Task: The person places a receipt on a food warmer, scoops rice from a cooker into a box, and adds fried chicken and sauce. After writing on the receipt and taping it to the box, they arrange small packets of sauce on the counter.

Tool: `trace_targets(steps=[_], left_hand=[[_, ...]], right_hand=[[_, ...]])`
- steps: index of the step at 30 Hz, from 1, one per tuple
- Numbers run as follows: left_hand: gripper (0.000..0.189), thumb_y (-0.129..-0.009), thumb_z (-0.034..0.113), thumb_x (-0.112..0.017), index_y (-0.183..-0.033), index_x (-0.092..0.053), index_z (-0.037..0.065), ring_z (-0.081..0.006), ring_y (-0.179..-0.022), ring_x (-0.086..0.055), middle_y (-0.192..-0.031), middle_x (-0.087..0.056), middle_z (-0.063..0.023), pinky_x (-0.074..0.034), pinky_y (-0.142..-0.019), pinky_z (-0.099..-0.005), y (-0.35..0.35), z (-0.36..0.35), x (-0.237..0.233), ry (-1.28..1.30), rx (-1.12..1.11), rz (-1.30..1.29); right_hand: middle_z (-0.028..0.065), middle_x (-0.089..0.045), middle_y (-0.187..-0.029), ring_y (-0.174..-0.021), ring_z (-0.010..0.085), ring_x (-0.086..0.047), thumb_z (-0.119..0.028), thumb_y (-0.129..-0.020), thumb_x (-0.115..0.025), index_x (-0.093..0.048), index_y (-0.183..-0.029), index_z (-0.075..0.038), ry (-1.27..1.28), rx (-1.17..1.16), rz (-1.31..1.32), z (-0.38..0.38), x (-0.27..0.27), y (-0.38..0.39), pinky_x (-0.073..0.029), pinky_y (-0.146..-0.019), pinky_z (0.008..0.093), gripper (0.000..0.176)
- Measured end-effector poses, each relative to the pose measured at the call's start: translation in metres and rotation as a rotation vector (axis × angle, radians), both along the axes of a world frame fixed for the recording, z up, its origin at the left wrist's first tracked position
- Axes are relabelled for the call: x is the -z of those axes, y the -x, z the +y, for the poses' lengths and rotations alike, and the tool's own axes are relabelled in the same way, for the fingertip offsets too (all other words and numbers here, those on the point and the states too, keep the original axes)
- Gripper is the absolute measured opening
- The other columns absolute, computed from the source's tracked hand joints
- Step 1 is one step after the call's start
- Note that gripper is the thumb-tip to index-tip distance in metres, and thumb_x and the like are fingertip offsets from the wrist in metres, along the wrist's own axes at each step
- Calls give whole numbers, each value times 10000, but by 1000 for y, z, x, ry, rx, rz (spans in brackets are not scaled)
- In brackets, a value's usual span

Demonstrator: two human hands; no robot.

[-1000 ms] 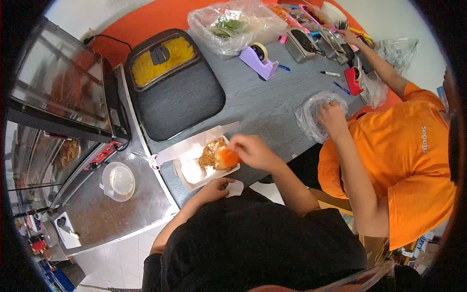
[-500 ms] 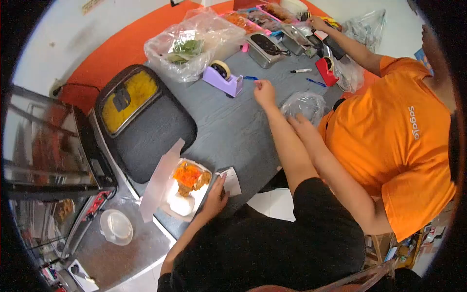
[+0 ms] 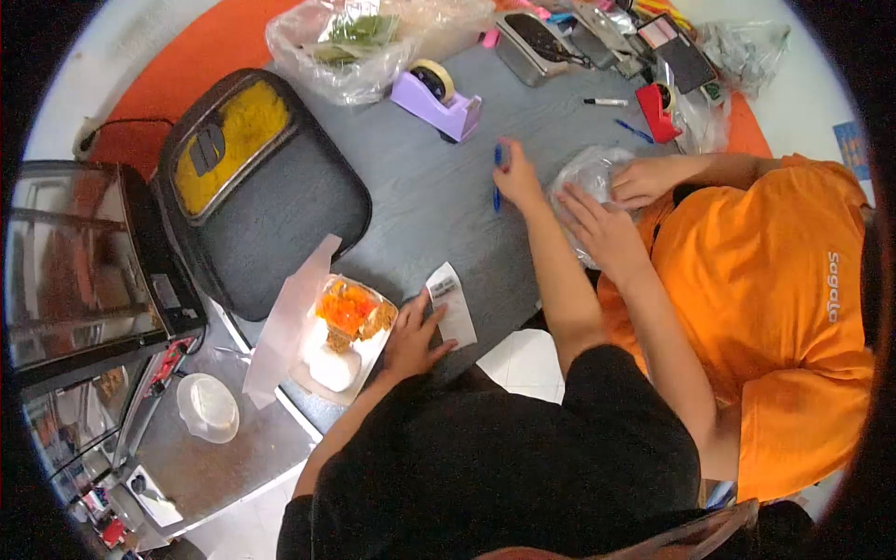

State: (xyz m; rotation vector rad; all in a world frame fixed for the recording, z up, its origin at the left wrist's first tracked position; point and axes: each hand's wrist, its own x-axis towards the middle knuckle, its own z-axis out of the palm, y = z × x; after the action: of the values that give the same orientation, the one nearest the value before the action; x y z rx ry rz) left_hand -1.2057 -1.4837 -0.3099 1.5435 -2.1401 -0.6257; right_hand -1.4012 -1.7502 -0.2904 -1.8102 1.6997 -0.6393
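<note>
My right hand (image 3: 519, 177) is closed round a blue pen (image 3: 497, 198), held over the grey table. My left hand (image 3: 413, 342) lies with fingers spread between an open paper food box (image 3: 366, 373) and a white printed slip (image 3: 459, 322). Its fingertips reach the slip's left edge, and the back of the hand is close to the box. Inside the box are white rice (image 3: 333, 364) and fried pieces with orange-red topping (image 3: 345, 308). The box's lid (image 3: 287, 322) is folded back to the left.
A co-worker in orange presses a clear plastic bag (image 3: 583, 177) with both hands, right of my right arm. Around the table (image 3: 401, 201) stand a purple tape dispenser (image 3: 437, 105), a red tape dispenser (image 3: 659, 114), a black container (image 3: 289, 243) and metal trays (image 3: 534, 58).
My right hand has picked up the blue pen. My left fingers have spread out by the slip. The co-worker's far hand has come back from the trays to the plastic bag. The view has shifted.
</note>
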Motion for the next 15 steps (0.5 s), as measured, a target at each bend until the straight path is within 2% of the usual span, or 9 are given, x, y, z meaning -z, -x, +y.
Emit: trace_targets(steps=[4,6,7,9,10,12,13,14,15], left_hand=[[667,-687,403,-699,-1236,-461,108,-376,-1183,-350,-1386,-238,-212,-337,-949,-450,2,-1,1,-30,-24,3],[710,-671,415,-706,-1253,-441,106,-374,-1177,-356,-1388,-240,-204,-333,-954,-445,2,-2,-4,-38,-24,-19],[724,-662,419,-710,-1254,-440,102,-372,-1176,-357,-1389,-240,-201,-332,-956,-442,2,-3,-4,-49,-28,-14],[743,-643,427,-719,-1248,-449,90,-367,-1169,-363,-1388,-247,-192,-337,-954,-437,3,-2,-5,-45,-38,-21],[743,-643,427,-719,-1248,-449,90,-367,-1169,-363,-1388,-247,-192,-337,-954,-437,4,-2,-5,-48,-35,-24],[738,-641,430,-720,-1241,-459,88,-367,-1163,-369,-1386,-255,-188,-342,-949,-436,4,-1,-5,-7,-40,-63],[726,-642,410,-721,-1237,-462,85,-368,-1162,-368,-1388,-254,-185,-343,-950,-434,4,-1,-4,20,-35,-39],[726,-642,410,-721,-1237,-462,85,-368,-1162,-368,-1388,-254,-185,-343,-950,-434,4,-1,-4,22,-27,-45],[717,-640,393,-723,-1234,-465,85,-368,-1162,-368,-1386,-258,-184,-346,-949,-432,3,-2,-4,32,-26,-42]], right_hand=[[68,-585,-888,-782,172,-587,-82,-796,-563,-490,-1143,-91,-670,-86,-1332,123,-7,10,-476,-661,326,355],[40,-583,-868,-748,141,-558,-122,-825,-557,-533,-1050,-64,-674,-7,-1433,181,-12,2,-446,-652,285,234],[40,-583,-868,-748,141,-558,-122,-825,-557,-533,-1050,-64,-678,-3,-1430,201,-2,0,-446,-652,285,234],[28,-579,-821,-732,108,-529,-155,-860,-525,-566,-901,-43,-255,0,-769,230,21,-5,-417,-646,252,126],[28,-579,-821,-732,108,-529,-155,-860,-525,-566,-901,-43,-257,4,-772,236,25,-8,-417,-646,252,126],[23,-563,-732,-710,93,-510,-203,-877,-511,-566,-766,-42,-130,0,-687,246,29,-14,-404,-630,251,203],[67,-566,-674,-667,157,-547,-216,-867,-515,-574,-736,-35,-94,-96,-688,246,26,-18,-422,-617,295,231],[67,-566,-674,-667,157,-547,-216,-867,-515,-574,-736,-35,-89,-90,-694,245,28,-23,-422,-617,295,231],[95,-572,-689,-667,210,-558,-209,-856,-519,-580,-746,-36,59,-170,-541,245,28,-30,-430,-616,326,213]])
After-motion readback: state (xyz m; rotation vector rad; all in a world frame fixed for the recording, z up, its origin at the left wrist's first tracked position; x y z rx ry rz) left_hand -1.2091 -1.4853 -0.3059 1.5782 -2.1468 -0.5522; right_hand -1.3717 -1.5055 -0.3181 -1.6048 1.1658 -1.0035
